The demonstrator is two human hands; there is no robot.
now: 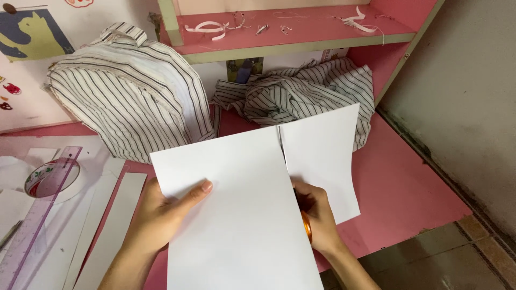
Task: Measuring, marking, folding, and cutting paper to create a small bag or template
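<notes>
A large white paper sheet is held above the pink desk, split by a straight cut running up its middle to the far edge. My left hand grips the sheet's left edge, thumb on top. My right hand is wrapped around orange-handled scissors, whose blades sit in the cut and are mostly hidden by the paper. The narrower right part of the sheet hangs beyond the scissors.
Striped cloth lies bundled at the back left and back middle. A clear purple ruler, a tape roll and white paper strips lie at the left. Paper scraps litter the pink shelf. The desk edge drops to tiled floor.
</notes>
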